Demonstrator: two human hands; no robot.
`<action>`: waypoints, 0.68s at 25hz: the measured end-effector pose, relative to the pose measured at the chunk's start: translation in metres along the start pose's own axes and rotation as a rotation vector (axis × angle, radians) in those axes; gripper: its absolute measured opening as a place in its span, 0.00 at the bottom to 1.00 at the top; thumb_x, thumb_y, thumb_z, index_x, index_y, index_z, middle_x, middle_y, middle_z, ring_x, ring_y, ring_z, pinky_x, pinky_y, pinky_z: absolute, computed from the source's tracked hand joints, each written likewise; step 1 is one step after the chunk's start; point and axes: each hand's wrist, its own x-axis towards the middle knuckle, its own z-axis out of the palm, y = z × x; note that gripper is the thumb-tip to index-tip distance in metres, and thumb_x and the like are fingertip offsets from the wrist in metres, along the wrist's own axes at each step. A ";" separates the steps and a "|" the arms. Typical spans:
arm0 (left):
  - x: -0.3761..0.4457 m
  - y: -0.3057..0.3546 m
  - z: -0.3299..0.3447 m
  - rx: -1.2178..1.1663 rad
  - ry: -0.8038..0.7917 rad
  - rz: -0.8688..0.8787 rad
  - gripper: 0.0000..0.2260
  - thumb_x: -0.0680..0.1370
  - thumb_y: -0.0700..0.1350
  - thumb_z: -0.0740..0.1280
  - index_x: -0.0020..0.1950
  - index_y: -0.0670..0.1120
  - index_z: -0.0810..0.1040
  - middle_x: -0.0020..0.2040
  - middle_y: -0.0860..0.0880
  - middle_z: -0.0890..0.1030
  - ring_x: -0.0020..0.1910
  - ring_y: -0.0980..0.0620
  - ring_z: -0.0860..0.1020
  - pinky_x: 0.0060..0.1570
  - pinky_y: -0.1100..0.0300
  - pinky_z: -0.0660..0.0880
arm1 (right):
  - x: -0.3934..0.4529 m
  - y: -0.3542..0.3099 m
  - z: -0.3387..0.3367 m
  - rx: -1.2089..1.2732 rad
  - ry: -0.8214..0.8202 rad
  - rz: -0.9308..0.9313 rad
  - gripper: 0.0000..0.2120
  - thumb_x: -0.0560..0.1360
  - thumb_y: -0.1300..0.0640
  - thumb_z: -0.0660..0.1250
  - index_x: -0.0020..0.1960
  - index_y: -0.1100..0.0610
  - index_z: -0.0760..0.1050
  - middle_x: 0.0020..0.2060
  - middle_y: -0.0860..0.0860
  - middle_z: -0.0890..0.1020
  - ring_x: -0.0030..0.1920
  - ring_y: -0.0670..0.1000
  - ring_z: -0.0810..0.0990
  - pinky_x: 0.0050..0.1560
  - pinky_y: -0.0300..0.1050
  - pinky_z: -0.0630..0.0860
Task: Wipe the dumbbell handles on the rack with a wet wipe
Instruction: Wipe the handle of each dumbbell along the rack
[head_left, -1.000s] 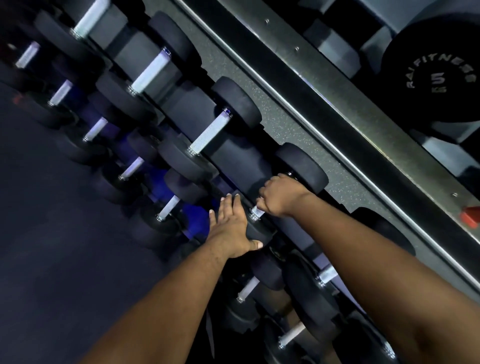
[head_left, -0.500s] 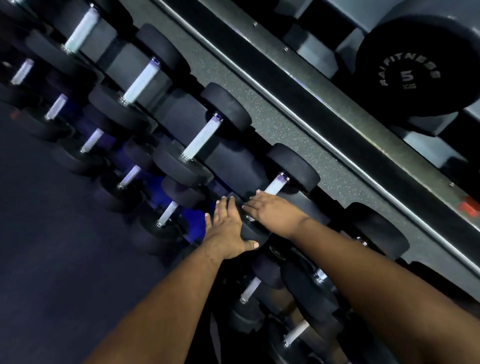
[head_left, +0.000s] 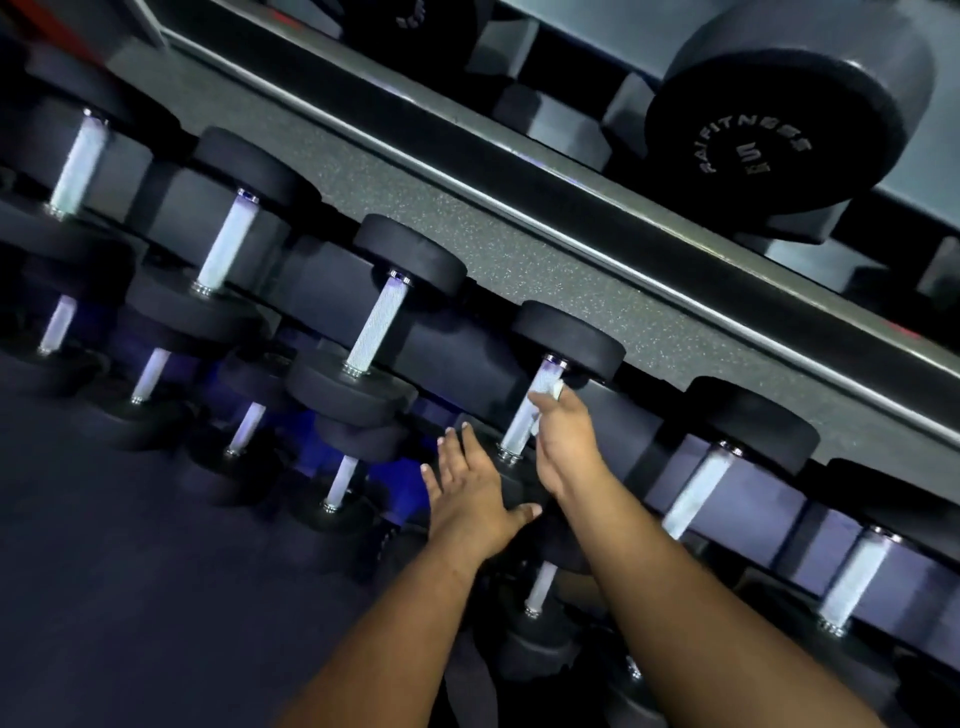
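Note:
Black round-headed dumbbells with knurled silver handles lie in a row on the rack's speckled shelf (head_left: 467, 228). My right hand (head_left: 569, 441) is at the upper part of one handle (head_left: 519, 426), thumb across it. It pinches a white wet wipe (head_left: 555, 387) that shows at the fingertips near the far head (head_left: 571, 338). My left hand (head_left: 470, 488) lies flat with straight fingers on the same dumbbell's near head (head_left: 517, 488). Most of the wipe is hidden by my fingers.
Neighbouring handles lie to the left (head_left: 374, 327) and right (head_left: 696, 493). A lower tier of smaller dumbbells (head_left: 343, 480) sits below. A large black dumbbell (head_left: 753, 140) rests on the upper tier. Dark floor (head_left: 130, 571) spreads to the left.
My right hand has slid from the near end of the handle up towards the far head, and the wipe now shows. The left hand stays on the near head. The view shifted left.

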 end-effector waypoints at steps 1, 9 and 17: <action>0.002 0.000 0.000 0.018 -0.008 0.004 0.62 0.70 0.68 0.73 0.79 0.42 0.30 0.81 0.40 0.35 0.81 0.43 0.36 0.78 0.41 0.39 | 0.001 -0.009 0.011 0.004 0.044 0.010 0.05 0.78 0.66 0.64 0.52 0.59 0.74 0.42 0.54 0.79 0.44 0.51 0.77 0.51 0.46 0.73; 0.007 -0.004 -0.004 0.015 -0.107 0.055 0.59 0.73 0.64 0.72 0.79 0.44 0.28 0.79 0.36 0.32 0.80 0.39 0.33 0.78 0.40 0.38 | -0.019 -0.010 0.000 -0.100 -0.075 0.078 0.06 0.79 0.66 0.64 0.45 0.58 0.74 0.37 0.54 0.78 0.41 0.52 0.76 0.46 0.46 0.72; 0.007 -0.003 -0.008 0.017 -0.145 0.051 0.58 0.74 0.63 0.72 0.79 0.44 0.28 0.79 0.34 0.32 0.79 0.37 0.33 0.78 0.38 0.39 | -0.040 -0.002 -0.010 -0.236 -0.133 0.151 0.06 0.79 0.64 0.64 0.45 0.57 0.76 0.37 0.53 0.81 0.37 0.48 0.79 0.39 0.39 0.74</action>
